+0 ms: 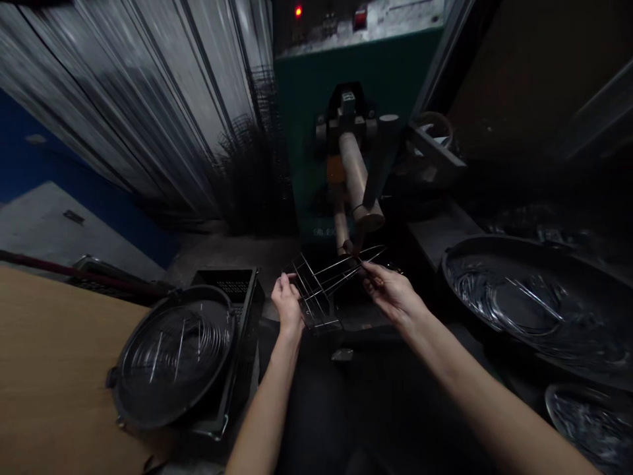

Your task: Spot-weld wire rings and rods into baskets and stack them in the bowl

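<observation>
Two hands on one wire frame [320,285], held in the air at centre, just below the tip of the machine arm [357,181]. Frame is tilted, its far end pointing up-right at the arm's lower end. Whether it touches the arm: cannot tell, too dark.

Risks, as a judgement:
- The frame looks thin and springy and is held only at two sides, so a twist from either hand could bend it or let it slip.
- The right fingers sit close to the arm tip. If the machine closes there, pinch hazard.
- Loose wire ends near both palms could jab.
- Low light makes lining up hard.

Grip:
- Left hand [287,305] is closed narrow on the frame's near-left edge, thumb on top, fingers curled under.
- Right hand [390,290] pinches the right-side wires with the fingertips, also narrow, palm off the frame.

Around:
- Green machine [316,99] behind the arm, red lamp [298,11] lit at top.
- Stack of frames [252,165] left of the machine, against corrugated sheet [148,92].
- Left basin [148,415] with wire pieces in it sits on a black crate [232,287], beside a wood table [44,369].
- Right basin [475,243] holds more wire.
- Third basin [551,396] in the lower right corner, partly cut off.
</observation>
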{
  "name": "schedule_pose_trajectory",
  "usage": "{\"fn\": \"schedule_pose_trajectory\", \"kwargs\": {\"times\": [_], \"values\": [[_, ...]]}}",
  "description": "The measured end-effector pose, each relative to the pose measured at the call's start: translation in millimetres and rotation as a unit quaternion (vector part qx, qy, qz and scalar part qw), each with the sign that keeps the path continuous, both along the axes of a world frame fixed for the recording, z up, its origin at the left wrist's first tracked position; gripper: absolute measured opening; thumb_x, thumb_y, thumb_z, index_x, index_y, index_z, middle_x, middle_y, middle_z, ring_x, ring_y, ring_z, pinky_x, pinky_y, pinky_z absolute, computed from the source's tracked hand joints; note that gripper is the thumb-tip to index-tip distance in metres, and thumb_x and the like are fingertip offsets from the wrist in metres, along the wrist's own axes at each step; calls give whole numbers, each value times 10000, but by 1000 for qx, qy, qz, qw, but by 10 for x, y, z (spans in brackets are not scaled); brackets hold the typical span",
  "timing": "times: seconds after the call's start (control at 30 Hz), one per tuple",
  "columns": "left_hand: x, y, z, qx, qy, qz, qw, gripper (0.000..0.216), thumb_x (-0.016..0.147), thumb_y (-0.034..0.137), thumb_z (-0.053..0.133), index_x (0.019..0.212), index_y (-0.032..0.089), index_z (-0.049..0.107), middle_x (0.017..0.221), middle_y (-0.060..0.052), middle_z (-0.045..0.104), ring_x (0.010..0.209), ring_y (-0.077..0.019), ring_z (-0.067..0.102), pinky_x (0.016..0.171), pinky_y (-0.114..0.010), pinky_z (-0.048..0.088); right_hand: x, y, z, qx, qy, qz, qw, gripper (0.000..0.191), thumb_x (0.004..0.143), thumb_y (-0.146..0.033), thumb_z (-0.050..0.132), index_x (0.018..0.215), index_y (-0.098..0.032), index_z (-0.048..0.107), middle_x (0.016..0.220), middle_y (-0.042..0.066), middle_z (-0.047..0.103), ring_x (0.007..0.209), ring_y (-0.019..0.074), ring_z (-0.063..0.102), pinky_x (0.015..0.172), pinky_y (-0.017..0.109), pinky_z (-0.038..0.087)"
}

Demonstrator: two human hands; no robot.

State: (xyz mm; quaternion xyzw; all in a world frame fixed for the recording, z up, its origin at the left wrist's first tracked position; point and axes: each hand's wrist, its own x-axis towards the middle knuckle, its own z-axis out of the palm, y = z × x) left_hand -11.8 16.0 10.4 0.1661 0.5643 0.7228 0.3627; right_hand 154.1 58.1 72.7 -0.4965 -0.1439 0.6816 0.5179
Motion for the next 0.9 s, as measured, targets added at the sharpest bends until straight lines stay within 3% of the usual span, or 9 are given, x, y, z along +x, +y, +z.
{"fn": "schedule_pose_trajectory", "kwargs": {"times": [0.3, 0.73, 0.83, 0.9], "values": [[-18, -41, 52, 6, -40, -23, 999, 369, 790, 487, 578, 840, 122, 586, 371, 124, 245, 346, -36, 192, 406, -183, 152, 10, -55, 67, -13, 36, 3, 999, 158, 733, -27, 698, 654, -129, 606, 597, -10, 617, 533, 58, 605, 434, 87, 468], [-148, 85, 85, 7, -30, -9, 999, 313, 826, 437, 546, 812, 126, 573, 376, 123, 243, 336, -33, 183, 397, -180, 137, 291, -192, -68, 5, 2, 13, 1000, 194, 654, -148, 792, 714, -147, 608, 644, -3, 630, 562, 77, 601, 442, 125, 446], [-151, 99, 145, 11, -27, -15, 999, 270, 855, 388, 511, 812, 128, 570, 377, 121, 239, 337, -37, 177, 395, -181, 134, 412, -245, -88, 17, -52, 19, 998, 264, 619, -259, 814, 719, -146, 598, 609, -15, 586, 489, 68, 528, 422, 154, 398], [-119, 96, 143, 9, -29, -13, 999, 253, 870, 366, 487, 803, 135, 565, 374, 118, 245, 336, -41, 180, 398, -180, 145, 612, -358, -173, 50, -172, 26, 983, 348, 633, -441, 778, 705, -158, 590, 574, -16, 548, 474, 87, 494, 441, 194, 393]]}}
